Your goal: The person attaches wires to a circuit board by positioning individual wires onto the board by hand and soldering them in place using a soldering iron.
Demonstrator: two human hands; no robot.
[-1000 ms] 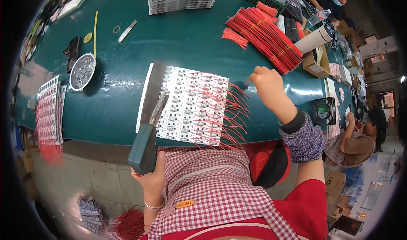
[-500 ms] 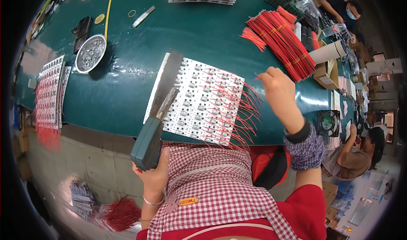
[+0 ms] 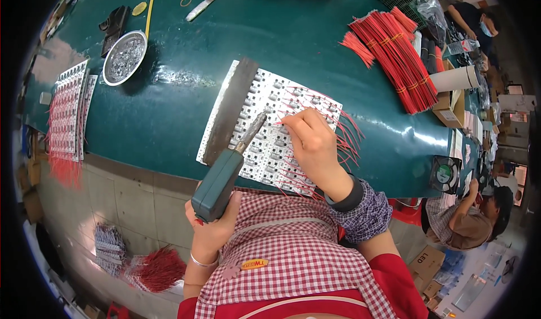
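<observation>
Left grip [image 3: 213, 229] wrapped round a green soldering gun [image 3: 218, 182], right grip [image 3: 314, 145] pinching what looks like red wire [image 3: 278, 122] over the circuit-board panel [image 3: 269, 155], wired toward three o'clock, bare-looking toward nine, up to a dark strip [image 3: 232, 109].

Person wears burgundy-and-white checked cloth apron [image 3: 304, 260]: pale waist band [image 3: 287, 223], yellow oval badge [image 3: 255, 264], pink flower-shaped patch [image 3: 230, 271]. Red short-sleeved shirt [image 3: 397, 282] shows pale neckline trim [image 3: 301, 301]. Right forearm [image 3: 378, 245]: purple-grey patterned fabric oversleeve [image 3: 365, 212], black cuff [image 3: 346, 195]. Left wrist [image 3: 206, 251]: thin silver-coloured bangle [image 3: 203, 262].
</observation>
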